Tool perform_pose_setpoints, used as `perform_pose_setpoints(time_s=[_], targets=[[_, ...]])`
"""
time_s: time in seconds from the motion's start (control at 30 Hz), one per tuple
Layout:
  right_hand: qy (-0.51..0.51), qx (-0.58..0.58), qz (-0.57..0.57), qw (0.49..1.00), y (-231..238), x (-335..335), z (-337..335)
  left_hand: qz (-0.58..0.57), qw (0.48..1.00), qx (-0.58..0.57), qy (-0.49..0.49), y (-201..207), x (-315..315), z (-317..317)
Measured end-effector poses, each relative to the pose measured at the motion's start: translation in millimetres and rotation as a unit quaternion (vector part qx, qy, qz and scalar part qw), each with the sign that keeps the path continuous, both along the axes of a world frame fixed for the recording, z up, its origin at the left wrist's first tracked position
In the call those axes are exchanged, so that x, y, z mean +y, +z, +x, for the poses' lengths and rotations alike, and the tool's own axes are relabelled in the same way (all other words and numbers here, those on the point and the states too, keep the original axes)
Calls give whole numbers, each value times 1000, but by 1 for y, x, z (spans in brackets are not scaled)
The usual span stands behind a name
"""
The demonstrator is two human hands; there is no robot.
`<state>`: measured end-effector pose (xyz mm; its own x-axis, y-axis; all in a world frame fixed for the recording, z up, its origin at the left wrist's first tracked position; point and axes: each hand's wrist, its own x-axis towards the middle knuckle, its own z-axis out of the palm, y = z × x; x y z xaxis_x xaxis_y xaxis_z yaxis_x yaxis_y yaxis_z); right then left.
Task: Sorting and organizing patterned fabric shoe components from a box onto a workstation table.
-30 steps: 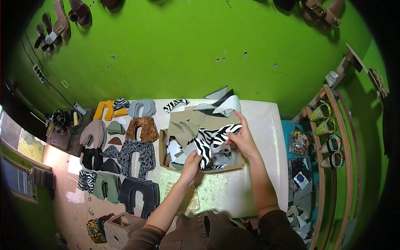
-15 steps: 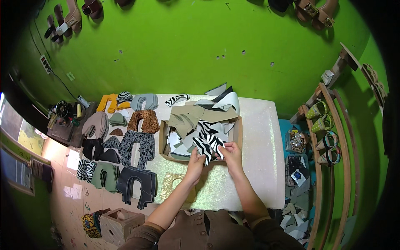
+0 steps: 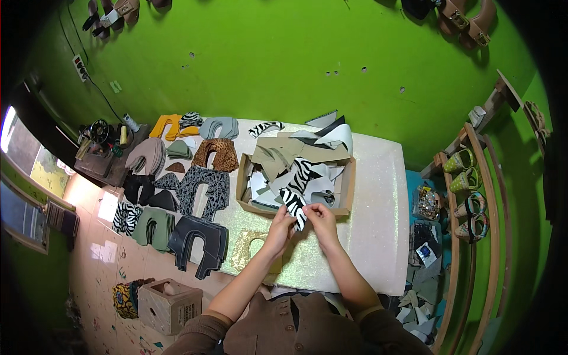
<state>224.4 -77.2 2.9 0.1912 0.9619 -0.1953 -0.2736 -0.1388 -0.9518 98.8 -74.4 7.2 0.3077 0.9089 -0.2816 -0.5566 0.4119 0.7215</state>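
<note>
A zebra-print piece (image 3: 293, 204) of sheet material is held up over the near edge of an open cardboard box (image 3: 350, 198). My left hand (image 3: 278, 232) pinches it at its lower left side. From the right, the closed fingers of my right hand (image 3: 321, 222) grip the same piece near its edge. Offcuts fill the box, among them a longer zebra-print scrap (image 3: 302, 173) and a large beige sheet (image 3: 278, 160) lying across the top. Where the held piece ends and the scrap behind it begins is hard to make out.
Stacks of cut U-shaped pieces line the table's left side, including a dark grey stack (image 3: 198, 239) and a leopard-print stack (image 3: 216, 155). A glittery gold piece (image 3: 242, 248) lies near the front. A wooden rack (image 3: 467, 207) with sandals stands right; a sewing machine (image 3: 100, 142) stands left.
The zebra-print piece, spread wide between my hands before, now looks narrower and folded together. My hands have come closer to each other. The whole view has shifted slightly.
</note>
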Motion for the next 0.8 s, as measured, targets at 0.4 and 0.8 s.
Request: perform_pose_setpoints(time_s=[0.4,0.8], targets=[[65,-27,41,997,-17,-16,-54,-6,998,0,69,-5,-12,-32],[259,159,-109,946,0,2,-180,22,953,-13,300,2,38,-171]])
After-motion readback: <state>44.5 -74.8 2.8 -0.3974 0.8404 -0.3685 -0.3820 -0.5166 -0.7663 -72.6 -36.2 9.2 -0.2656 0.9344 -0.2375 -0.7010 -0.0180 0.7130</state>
